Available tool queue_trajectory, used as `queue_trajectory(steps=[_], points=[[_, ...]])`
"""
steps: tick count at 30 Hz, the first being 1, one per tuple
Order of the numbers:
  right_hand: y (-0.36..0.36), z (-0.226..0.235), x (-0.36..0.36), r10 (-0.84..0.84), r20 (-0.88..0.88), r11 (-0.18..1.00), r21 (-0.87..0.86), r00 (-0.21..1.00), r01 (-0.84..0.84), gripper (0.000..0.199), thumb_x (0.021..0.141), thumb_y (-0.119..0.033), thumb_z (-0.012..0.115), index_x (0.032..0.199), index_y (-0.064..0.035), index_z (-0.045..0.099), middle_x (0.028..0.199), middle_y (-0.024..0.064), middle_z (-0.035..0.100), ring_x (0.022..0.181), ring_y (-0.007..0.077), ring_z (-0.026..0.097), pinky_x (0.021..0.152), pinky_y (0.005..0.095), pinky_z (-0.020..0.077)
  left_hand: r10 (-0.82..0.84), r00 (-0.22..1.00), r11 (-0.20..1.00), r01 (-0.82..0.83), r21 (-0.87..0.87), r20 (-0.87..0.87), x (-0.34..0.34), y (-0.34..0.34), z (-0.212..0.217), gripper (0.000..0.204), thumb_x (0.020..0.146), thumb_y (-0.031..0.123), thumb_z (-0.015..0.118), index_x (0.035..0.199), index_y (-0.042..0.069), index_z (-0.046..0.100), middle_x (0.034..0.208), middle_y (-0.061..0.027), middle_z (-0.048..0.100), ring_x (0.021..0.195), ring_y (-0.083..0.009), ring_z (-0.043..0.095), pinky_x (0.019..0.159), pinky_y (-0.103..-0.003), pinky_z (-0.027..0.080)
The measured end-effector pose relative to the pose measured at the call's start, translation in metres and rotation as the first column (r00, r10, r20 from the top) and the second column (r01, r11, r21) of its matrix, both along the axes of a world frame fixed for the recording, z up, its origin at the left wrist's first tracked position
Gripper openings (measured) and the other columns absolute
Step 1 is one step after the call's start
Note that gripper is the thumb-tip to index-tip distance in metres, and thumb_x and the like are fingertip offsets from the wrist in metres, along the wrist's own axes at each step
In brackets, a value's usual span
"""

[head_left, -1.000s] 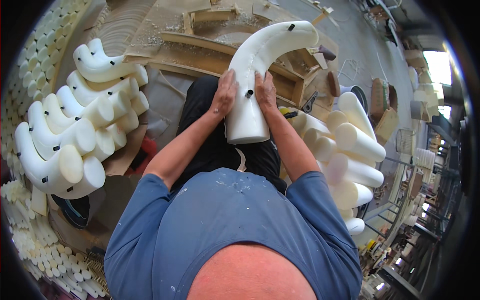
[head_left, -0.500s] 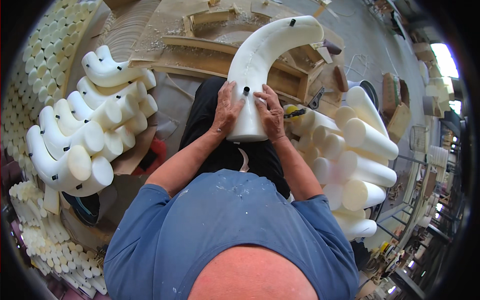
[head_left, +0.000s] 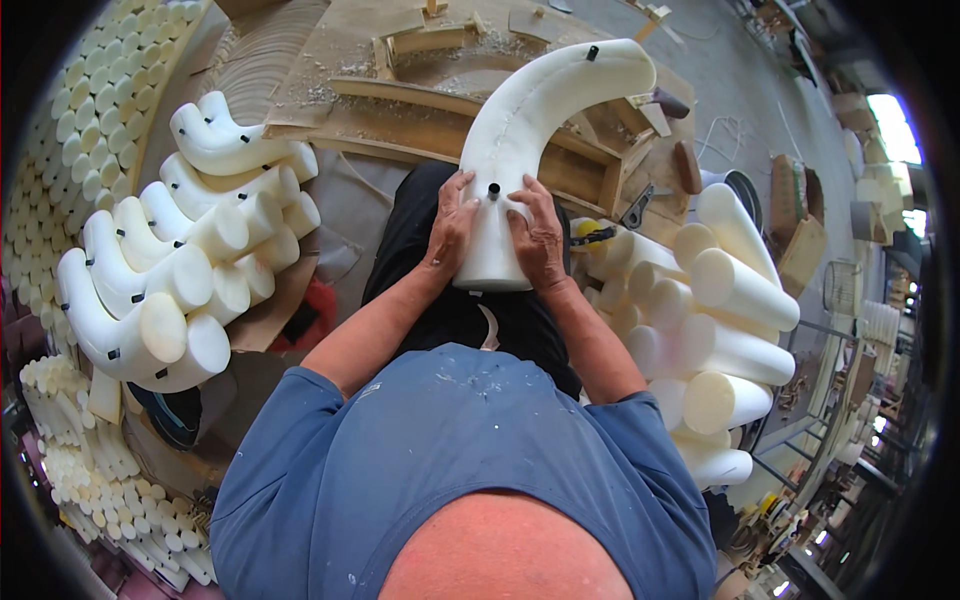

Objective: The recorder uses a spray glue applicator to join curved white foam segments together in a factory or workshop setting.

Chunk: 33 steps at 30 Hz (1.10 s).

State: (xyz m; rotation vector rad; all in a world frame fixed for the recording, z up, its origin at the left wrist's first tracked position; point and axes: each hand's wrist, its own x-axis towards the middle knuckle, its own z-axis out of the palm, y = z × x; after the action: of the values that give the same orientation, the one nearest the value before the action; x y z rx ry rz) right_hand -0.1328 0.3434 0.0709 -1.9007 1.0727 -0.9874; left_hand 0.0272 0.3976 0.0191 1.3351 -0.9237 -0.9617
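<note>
A thick, curved white tube [head_left: 520, 110], apparently of foam or plastic, rests with its wide end over my lap and bends away to the far right. My left hand [head_left: 450, 230] grips its left side, fingers wrapped against the surface. On the opposite side my right hand [head_left: 538, 235] holds it the same way, thumb on top. Between the hands a short black peg [head_left: 494, 191] sticks up from the tube, and a second black peg [head_left: 592, 53] sits near its far end. A seam line runs along the upper face.
Beyond my knees lies a wooden board [head_left: 300, 105] with a curved wooden frame [head_left: 420, 95] and scattered shavings. Similar curved tubes [head_left: 130, 270] are stacked at left, straight white cylinders [head_left: 740, 290] at right. A black-handled tool [head_left: 637, 205] lies on the board. More white pieces [head_left: 95, 130] fill the far left.
The view has shifted slightly. Both hands keep their hold on the curved tube, with no clear movement of it along my lap.
</note>
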Motion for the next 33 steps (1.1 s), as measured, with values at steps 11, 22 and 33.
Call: queue_trajectory(steps=[11, 22, 33], points=[[-0.011, -0.003, -0.001, 0.089, -0.220, 0.992, -0.071, 0.972, -0.107, 0.017, 0.093, -0.002, 0.065, 0.106, -0.0068, 0.074, 0.146, 0.0280, 0.055, 0.138, 0.0415, 0.052, 0.115, 0.0424, 0.0409, 0.033, 0.978, 0.999, -0.036, 0.011, 0.204, -0.003, -0.005, 0.001, 0.053, 0.100, 0.017, 0.060, 0.146, -0.001, 0.043, 0.149, -0.0240, 0.044, 0.141, -0.0375, 0.044, 0.119, -0.040, 0.034], [0.011, -0.007, -0.022, 0.082, -0.004, 0.994, 0.079, 0.997, -0.081, 0.016, 0.094, -0.006, 0.066, 0.107, -0.0059, 0.073, 0.154, 0.0246, 0.050, 0.147, 0.0379, 0.045, 0.120, 0.0402, 0.0357, -0.009, 0.992, 1.000, 0.008, 0.008, 0.127, -0.005, 0.003, 0.005, 0.069, 0.088, 0.020, 0.066, 0.149, -0.002, 0.040, 0.150, -0.0268, 0.041, 0.144, -0.0396, 0.038, 0.124, -0.042, 0.028], [0.024, 0.014, -0.030, 0.033, 0.148, 0.973, 0.221, 0.988, -0.066, 0.020, 0.093, -0.005, 0.064, 0.110, -0.0020, 0.076, 0.153, 0.0250, 0.051, 0.147, 0.0385, 0.044, 0.121, 0.0411, 0.0346, -0.112, 0.986, 0.994, 0.111, 0.012, 0.120, 0.003, 0.012, 0.011, 0.078, 0.090, 0.019, 0.062, 0.158, 0.000, 0.029, 0.160, -0.0252, 0.031, 0.152, -0.0370, 0.030, 0.125, -0.041, 0.025]])
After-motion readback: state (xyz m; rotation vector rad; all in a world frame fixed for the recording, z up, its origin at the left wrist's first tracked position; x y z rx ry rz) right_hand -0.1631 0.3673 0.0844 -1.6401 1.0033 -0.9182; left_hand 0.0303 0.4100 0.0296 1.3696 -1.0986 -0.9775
